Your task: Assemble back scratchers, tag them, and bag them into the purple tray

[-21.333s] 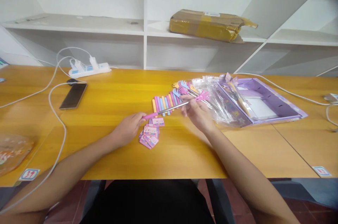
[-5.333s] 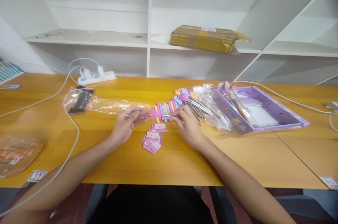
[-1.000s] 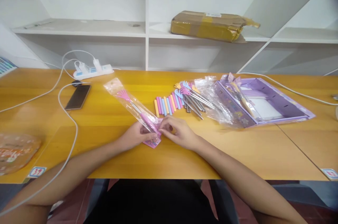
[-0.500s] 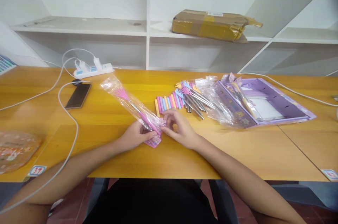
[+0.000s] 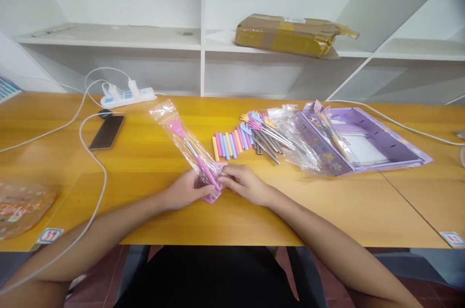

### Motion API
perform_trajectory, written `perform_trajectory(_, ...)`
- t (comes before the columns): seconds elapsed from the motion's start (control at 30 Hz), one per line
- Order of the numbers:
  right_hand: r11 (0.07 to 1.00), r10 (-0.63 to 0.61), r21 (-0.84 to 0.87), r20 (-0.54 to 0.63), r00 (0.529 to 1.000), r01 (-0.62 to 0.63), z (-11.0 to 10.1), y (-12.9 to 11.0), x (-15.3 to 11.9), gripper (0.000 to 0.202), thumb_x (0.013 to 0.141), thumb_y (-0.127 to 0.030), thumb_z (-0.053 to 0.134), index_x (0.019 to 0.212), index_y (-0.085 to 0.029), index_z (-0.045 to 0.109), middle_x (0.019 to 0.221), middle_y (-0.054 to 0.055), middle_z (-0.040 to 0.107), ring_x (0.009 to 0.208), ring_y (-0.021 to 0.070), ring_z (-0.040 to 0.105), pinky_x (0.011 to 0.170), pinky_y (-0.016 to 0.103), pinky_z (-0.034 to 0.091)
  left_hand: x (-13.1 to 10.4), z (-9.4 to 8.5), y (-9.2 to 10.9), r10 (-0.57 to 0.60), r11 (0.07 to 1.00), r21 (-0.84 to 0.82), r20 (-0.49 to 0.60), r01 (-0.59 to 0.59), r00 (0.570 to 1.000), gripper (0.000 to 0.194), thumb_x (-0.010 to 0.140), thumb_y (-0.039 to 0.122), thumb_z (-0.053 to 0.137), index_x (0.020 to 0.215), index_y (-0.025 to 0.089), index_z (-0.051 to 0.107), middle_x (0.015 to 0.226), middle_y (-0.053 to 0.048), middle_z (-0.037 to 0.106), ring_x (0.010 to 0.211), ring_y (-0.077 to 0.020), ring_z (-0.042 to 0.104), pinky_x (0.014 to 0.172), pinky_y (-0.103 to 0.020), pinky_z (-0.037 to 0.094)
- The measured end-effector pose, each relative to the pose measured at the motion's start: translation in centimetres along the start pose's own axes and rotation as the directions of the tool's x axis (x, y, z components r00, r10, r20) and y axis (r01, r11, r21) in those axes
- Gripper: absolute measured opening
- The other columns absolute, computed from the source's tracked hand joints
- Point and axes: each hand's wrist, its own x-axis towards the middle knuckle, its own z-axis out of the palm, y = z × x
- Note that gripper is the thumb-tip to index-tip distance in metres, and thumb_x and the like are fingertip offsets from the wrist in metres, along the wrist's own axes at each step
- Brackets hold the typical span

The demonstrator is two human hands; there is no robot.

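Note:
A pink back scratcher with a metal rod lies inside a clear plastic bag, its claw end pointing up and left. My left hand is closed round the bag and the scratcher's handle. At the bag's lower end, my right hand pinches its edge near a pink printed card. Beyond my hands lies a row of pink, blue and yellow handles. Several metal rods with coloured claw heads are heaped right of the row.
Clear plastic bags lie against a purple box holding packaged scratchers. A phone and a white power strip with cables are at left. An orange packet is near the front left. A taped carton rests on the shelf.
The bagged scratcher has swung slightly right at its claw end and stands a little steeper. My right hand's fingers have closed in on the bag's lower edge.

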Motion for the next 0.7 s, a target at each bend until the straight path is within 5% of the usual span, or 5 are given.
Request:
perform_trajectory(0.23, 1.000, -0.002, -0.009, 0.036, 0.999, 0.002, -0.1, -0.7, 0.0, 0.041, 0.110, -0.044, 0.043, 0.078, -0.020, 0.049, 0.068, -0.002, 0.052, 0.065, 0.0124, 0.046, 0.063, 0.024, 0.037, 0.1, -0.1, 0.2, -0.004, 1.000, -0.007, -0.056, 0.004, 0.998, 0.052, 0.090, 0.039, 0.077, 0.132, 0.018, 0.056, 0.124, -0.015, 0.072, 0.111, -0.0270, 0.071, 0.091, -0.041, 0.059)
perform_trajectory(0.33, 1.000, -0.012, 0.008, 0.051, 0.999, 0.011, -0.1, -0.8, -0.1, 0.040, 0.109, -0.044, 0.044, 0.078, -0.020, 0.051, 0.070, -0.002, 0.051, 0.065, 0.0117, 0.045, 0.063, 0.025, 0.038, 0.1, -0.3, 0.9, 0.020, 0.997, 0.070, -0.065, -0.015, 0.998, 0.045, 0.088, 0.037, 0.077, 0.125, 0.017, 0.061, 0.111, -0.011, 0.075, 0.092, -0.0220, 0.072, 0.078, -0.034, 0.058)
perform_trajectory(0.43, 0.984, 0.047, 0.168, 0.048, 0.998, -0.054, -0.1, -0.5, -0.3, 0.037, 0.108, -0.050, 0.047, 0.088, -0.019, 0.055, 0.073, -0.002, 0.055, 0.064, 0.0109, 0.049, 0.061, 0.024, 0.041, -0.1, -0.4, 2.2, -0.055, 0.978, 0.205, 0.092, 0.035, 0.994, 0.029, 0.089, 0.034, 0.074, 0.111, 0.016, 0.067, 0.098, -0.008, 0.074, 0.071, -0.0155, 0.065, 0.062, -0.027, 0.050)
perform_trajectory(0.57, 0.843, 0.222, 0.500, 0.018, 0.975, -0.201, -0.1, 0.1, -0.2, 0.044, 0.099, -0.064, 0.057, 0.100, -0.020, 0.056, 0.074, -0.004, 0.057, 0.053, 0.0089, 0.051, 0.047, 0.022, 0.039, -0.6, 0.0, 3.8, -0.130, 0.944, 0.331, 0.353, 0.006, 0.927, 0.017, 0.088, 0.032, 0.074, 0.097, 0.017, 0.071, 0.087, -0.003, 0.069, 0.071, -0.0140, 0.060, 0.063, -0.025, 0.046)
perform_trajectory(0.7, 0.741, 0.375, 0.588, 0.038, 0.926, -0.324, -0.3, 0.3, 0.2, 0.046, 0.090, -0.063, 0.070, 0.098, -0.018, 0.060, 0.061, -0.007, 0.054, 0.043, 0.0073, 0.046, 0.037, 0.020, 0.035, -1.0, 0.2, 4.0, -0.158, 0.907, 0.421, 0.385, -0.021, 0.909, 0.019, 0.089, 0.036, 0.074, 0.092, 0.019, 0.069, 0.070, 0.003, 0.056, 0.058, -0.0103, 0.047, 0.051, -0.023, 0.035)
